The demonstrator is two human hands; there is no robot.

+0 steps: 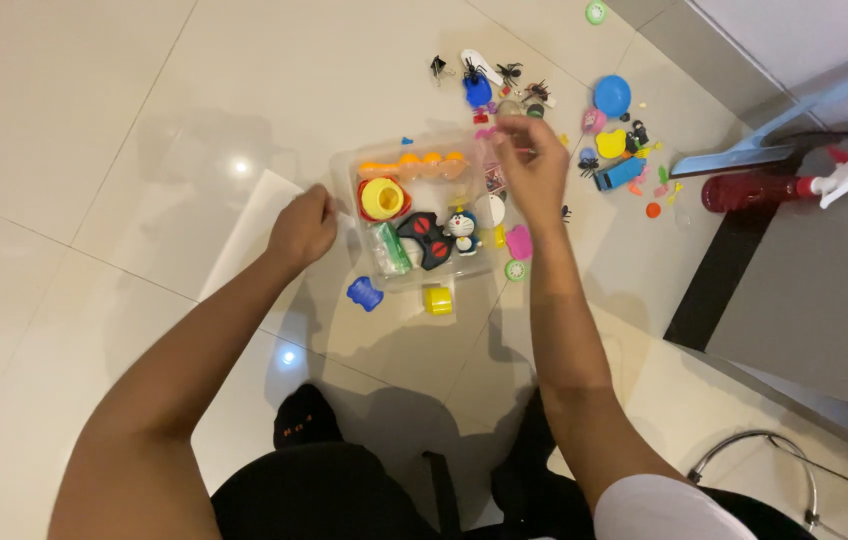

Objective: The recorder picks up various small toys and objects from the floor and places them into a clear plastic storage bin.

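Clear plastic box (414,215) sits on the floor, half full of toys. Left hand (302,228) grips its left rim, steadying it; right hand (532,170), above its right edge, pinches something small and pink, best lowered gently inside.

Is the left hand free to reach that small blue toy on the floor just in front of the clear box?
Probably yes: the left hand hovers just above the blue toy, with bare tile between them and nothing covering it.
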